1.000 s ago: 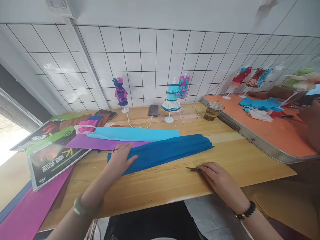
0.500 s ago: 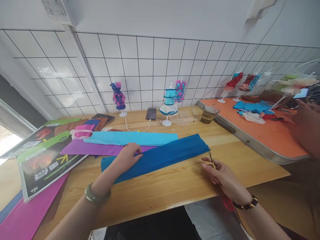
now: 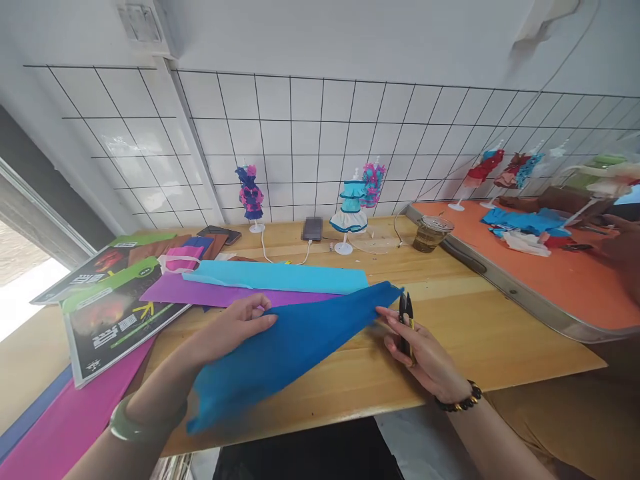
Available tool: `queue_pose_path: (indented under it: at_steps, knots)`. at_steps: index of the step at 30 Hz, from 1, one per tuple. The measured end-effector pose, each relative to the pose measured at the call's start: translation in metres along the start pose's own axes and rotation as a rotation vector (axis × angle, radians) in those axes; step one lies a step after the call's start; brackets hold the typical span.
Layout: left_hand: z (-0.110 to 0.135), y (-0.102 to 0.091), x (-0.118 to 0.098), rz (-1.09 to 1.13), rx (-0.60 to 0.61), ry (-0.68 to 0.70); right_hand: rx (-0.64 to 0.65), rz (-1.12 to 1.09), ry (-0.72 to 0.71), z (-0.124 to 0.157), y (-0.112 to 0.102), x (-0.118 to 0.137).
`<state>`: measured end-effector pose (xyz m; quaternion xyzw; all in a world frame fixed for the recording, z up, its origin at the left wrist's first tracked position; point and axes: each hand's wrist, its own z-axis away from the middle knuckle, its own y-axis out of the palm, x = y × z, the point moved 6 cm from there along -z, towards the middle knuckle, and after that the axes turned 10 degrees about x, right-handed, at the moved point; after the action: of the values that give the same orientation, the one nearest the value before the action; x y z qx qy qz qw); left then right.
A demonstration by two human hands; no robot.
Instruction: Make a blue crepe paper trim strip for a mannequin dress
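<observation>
My left hand [image 3: 245, 321] pinches the upper edge of a long dark blue strip of crepe paper [image 3: 295, 340]. The strip's left end droops toward the front of the wooden table and is blurred. My right hand [image 3: 425, 350] is wrapped round small thread snips [image 3: 406, 320], their black blades pointing up and parted. Its fingertips are at the strip's narrow right end, beside the blades; whether they also grip the paper I cannot tell. Behind the strip lie a light blue folded strip [image 3: 280, 275] and a purple one [image 3: 215, 295].
Magazines [image 3: 120, 310] and coloured sheets cover the left side. Small dress stands [image 3: 349, 213], a power bank [image 3: 313, 229] with a cable and a lidded cup [image 3: 433, 233] stand at the back. On the right, an orange table [image 3: 540, 280] holds scraps; another person's hand [image 3: 623, 247] is there.
The dark blue strip has come off its flat lie, its left end swinging toward me. My right hand has shifted left and turned the snips upright. The view has turned slightly left.
</observation>
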<state>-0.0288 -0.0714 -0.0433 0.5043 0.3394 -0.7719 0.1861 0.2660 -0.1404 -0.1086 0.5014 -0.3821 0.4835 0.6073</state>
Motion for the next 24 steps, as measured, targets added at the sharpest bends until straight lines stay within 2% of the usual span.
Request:
queue_pose_path:
  at_steps: [5,9,12,15,19,24]
  knots:
    - [0.015,0.012,0.018,0.346,0.181,-0.063,0.059,0.167,-0.118,-0.013,0.022,0.037]
    - [0.021,0.034,0.023,0.529,0.351,-0.011,0.163,0.273,-0.2,-0.034,0.052,0.076]
    - [0.024,0.048,0.026,0.636,0.416,0.022,0.236,0.318,-0.288,-0.057,0.079,0.102]
    - [0.025,0.053,0.027,0.698,0.378,0.059,0.344,0.336,-0.331,-0.084,0.111,0.119]
    - [0.02,0.047,0.028,0.807,0.225,0.071,0.497,0.353,-0.363,-0.115,0.156,0.134]
    - [0.009,0.041,0.021,0.89,0.133,0.115,0.689,0.336,-0.436,-0.134,0.209,0.153]
